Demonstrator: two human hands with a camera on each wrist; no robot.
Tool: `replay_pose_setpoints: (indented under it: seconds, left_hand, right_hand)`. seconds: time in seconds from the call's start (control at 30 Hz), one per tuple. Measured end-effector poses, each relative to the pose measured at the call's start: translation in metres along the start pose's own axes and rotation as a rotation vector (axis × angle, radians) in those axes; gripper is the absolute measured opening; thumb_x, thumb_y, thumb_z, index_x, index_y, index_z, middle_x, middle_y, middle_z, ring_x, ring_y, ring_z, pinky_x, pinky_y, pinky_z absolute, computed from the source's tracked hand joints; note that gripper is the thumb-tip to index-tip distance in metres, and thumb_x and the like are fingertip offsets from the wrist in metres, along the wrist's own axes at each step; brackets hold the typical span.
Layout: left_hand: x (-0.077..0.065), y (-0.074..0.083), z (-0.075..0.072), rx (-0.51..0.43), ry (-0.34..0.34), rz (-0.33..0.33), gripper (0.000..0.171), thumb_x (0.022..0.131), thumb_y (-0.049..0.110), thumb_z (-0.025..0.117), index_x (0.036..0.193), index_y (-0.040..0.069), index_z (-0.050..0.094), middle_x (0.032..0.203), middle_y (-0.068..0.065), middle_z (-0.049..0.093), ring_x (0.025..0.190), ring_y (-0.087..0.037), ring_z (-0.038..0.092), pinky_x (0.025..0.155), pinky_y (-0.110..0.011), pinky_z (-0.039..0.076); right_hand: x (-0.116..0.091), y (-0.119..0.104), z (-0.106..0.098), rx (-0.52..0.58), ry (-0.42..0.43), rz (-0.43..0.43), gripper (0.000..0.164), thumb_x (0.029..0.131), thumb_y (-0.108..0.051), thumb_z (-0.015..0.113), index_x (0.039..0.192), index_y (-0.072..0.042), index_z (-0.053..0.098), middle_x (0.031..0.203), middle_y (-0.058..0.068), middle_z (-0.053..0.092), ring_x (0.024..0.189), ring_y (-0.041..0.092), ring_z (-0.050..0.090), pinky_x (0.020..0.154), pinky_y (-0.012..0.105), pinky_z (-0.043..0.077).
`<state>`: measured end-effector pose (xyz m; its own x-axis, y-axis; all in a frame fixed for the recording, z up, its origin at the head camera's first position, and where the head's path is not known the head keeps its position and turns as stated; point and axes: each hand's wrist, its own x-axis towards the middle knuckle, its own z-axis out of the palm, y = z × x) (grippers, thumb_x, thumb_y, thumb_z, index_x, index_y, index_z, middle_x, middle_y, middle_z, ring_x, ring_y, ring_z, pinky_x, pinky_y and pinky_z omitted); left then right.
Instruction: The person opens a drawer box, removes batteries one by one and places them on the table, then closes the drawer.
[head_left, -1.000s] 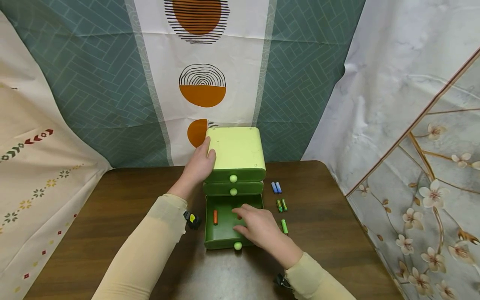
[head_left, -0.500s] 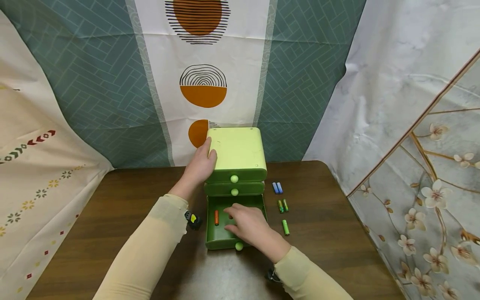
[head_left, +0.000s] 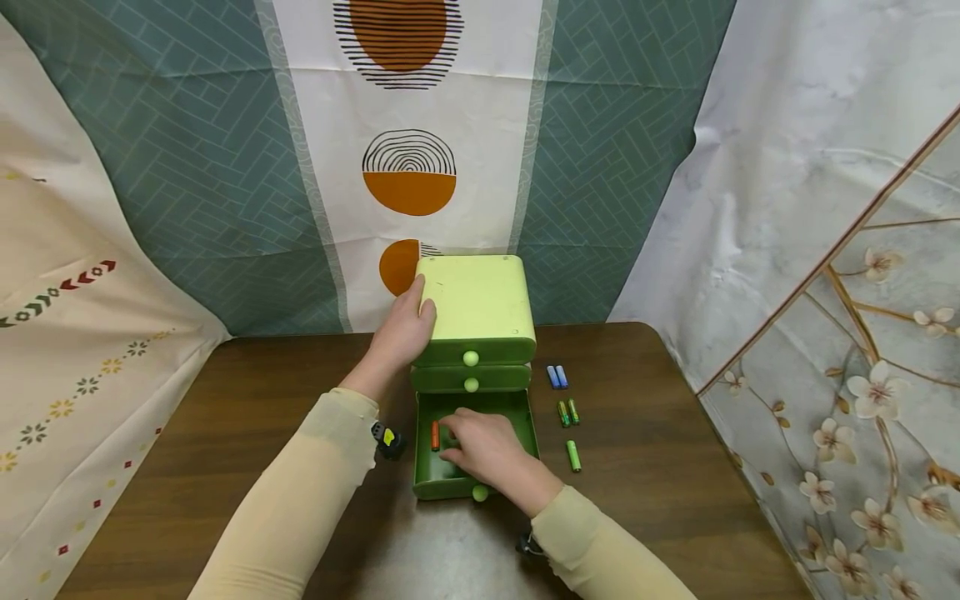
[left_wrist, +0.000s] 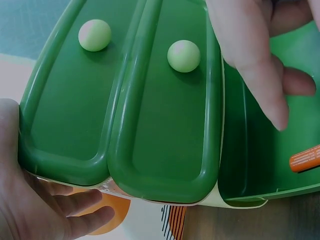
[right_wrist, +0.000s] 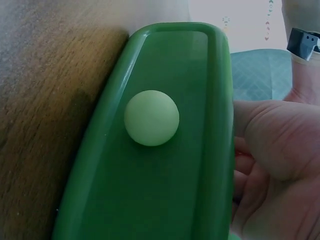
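Note:
A small cabinet (head_left: 476, 296) with a pale yellow-green top and green drawers stands on the table. Its bottom drawer (head_left: 427, 490) is pulled out, while the two drawers above are closed. An orange battery (head_left: 435, 436) lies in the left part of that drawer. My right hand (head_left: 487, 450) is inside the drawer space, fingers loosely bent, with the index finger close to the battery; in the left wrist view (left_wrist: 305, 159) the battery is apart from the fingers. My left hand (head_left: 402, 329) rests against the cabinet's upper left side, its fingers (left_wrist: 82, 202) spread and fairly straight.
Right of the cabinet lie two blue batteries (head_left: 557, 377), two green-and-gold batteries (head_left: 568, 412) and one light green battery (head_left: 573, 456) on the brown table (head_left: 637, 500). Pale round knobs (right_wrist: 151, 118) stick out from the drawer fronts. A patterned cloth (head_left: 600, 167) hangs behind.
My right hand has moved left across the open drawer, towards the orange battery. The left hand stays against the cabinet, and the whole view has shifted very slightly.

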<state>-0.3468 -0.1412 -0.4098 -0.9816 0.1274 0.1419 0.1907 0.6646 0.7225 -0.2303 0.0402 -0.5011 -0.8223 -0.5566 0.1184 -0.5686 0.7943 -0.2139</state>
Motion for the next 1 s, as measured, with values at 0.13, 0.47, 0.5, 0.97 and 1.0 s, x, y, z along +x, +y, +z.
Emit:
replay_pose_setpoints:
  seconds: [0.13, 0.47, 0.5, 0.97, 1.0]
  left_hand:
    - [0.000, -0.001, 0.000, 0.003, 0.008, 0.001, 0.071, 0.116, 0.042, 0.027, 0.179, 0.014, 0.012, 0.183, -0.014, 0.020, 0.167, -0.035, 0.020, 0.133, -0.056, 0.020]
    - [0.000, -0.001, 0.000, 0.001, 0.003, 0.002, 0.070, 0.117, 0.042, 0.028, 0.179, 0.013, 0.012, 0.183, -0.014, 0.019, 0.167, -0.035, 0.020, 0.133, -0.056, 0.020]
    - [0.000, -0.001, 0.000, 0.001, 0.002, 0.001, 0.070, 0.117, 0.042, 0.028, 0.179, 0.013, 0.012, 0.183, -0.014, 0.019, 0.167, -0.035, 0.020, 0.133, -0.056, 0.020]
    - [0.002, -0.002, 0.000, 0.002, 0.013, 0.018, 0.070, 0.117, 0.039, 0.028, 0.179, 0.009, 0.014, 0.182, -0.015, 0.021, 0.167, -0.035, 0.022, 0.133, -0.054, 0.020]
    - [0.002, -0.002, 0.000, 0.001, 0.013, 0.018, 0.070, 0.117, 0.039, 0.028, 0.179, 0.009, 0.014, 0.182, -0.015, 0.021, 0.167, -0.035, 0.022, 0.133, -0.054, 0.020]
  right_hand:
    - [0.005, -0.001, 0.004, -0.014, -0.016, 0.014, 0.043, 0.097, -0.040, 0.088, 0.133, -0.017, 0.080, 0.093, -0.010, 0.063, 0.073, 0.004, 0.057, 0.057, 0.026, 0.046]
    - [0.013, -0.003, 0.012, -0.031, -0.061, 0.039, 0.037, 0.097, -0.041, 0.088, 0.126, -0.020, 0.079, 0.092, -0.009, 0.062, 0.072, 0.007, 0.057, 0.060, 0.030, 0.049]
    - [0.014, -0.003, 0.012, -0.035, -0.069, 0.043, 0.036, 0.097, -0.042, 0.087, 0.126, -0.020, 0.079, 0.093, -0.009, 0.063, 0.073, 0.007, 0.058, 0.060, 0.030, 0.050]
    - [0.025, -0.008, 0.021, -0.094, -0.155, 0.085, 0.040, 0.096, -0.046, 0.087, 0.126, -0.020, 0.076, 0.097, -0.007, 0.066, 0.088, 0.012, 0.069, 0.070, 0.037, 0.057]
    - [0.026, -0.008, 0.021, -0.096, -0.154, 0.084, 0.040, 0.096, -0.046, 0.087, 0.125, -0.020, 0.076, 0.096, -0.007, 0.065, 0.087, 0.012, 0.068, 0.069, 0.036, 0.057]
